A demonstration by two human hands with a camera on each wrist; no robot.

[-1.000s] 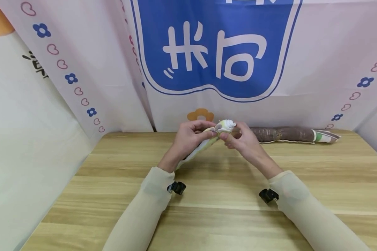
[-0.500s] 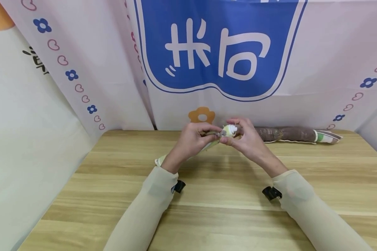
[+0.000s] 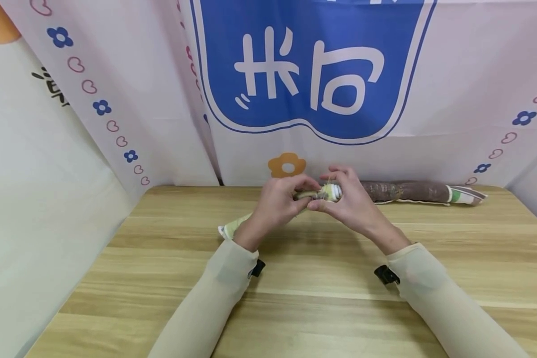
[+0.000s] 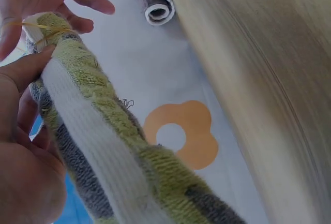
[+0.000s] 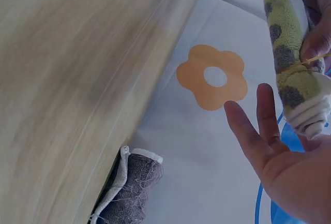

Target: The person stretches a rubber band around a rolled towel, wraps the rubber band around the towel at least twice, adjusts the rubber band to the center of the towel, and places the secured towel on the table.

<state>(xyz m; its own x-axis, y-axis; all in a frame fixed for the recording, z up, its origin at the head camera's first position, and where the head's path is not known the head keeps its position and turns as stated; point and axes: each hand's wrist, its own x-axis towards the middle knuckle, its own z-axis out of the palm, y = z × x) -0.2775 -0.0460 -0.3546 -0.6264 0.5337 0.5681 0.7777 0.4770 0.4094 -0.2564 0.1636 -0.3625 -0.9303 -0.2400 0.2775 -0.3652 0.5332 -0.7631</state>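
Note:
A rolled towel [image 4: 95, 131], striped green, white and dark grey, slants up from the table in the head view. My left hand [image 3: 275, 201] grips it near its upper end, thumb across the roll. A thin yellow rubber band [image 4: 51, 28] is looped round that end, one strand stretched away from the cloth toward my right hand [image 3: 358, 206]. In the head view the right thumb and fingers curve about the towel's tip. The right wrist view shows two of its fingers [image 5: 266, 113] spread free, while the strand runs out of that view.
A brown rolled towel [image 3: 422, 193] with a green and white end lies along the table's back edge. Behind it hangs a printed cloth [image 3: 246, 159] with a blue emblem. The wooden table [image 3: 313, 298] stretches toward me under both forearms.
The upper end of the striped towel has lowered and shifted right, and the roll's other end now shows beyond my left wrist. The right fingers have spread wider around the tip.

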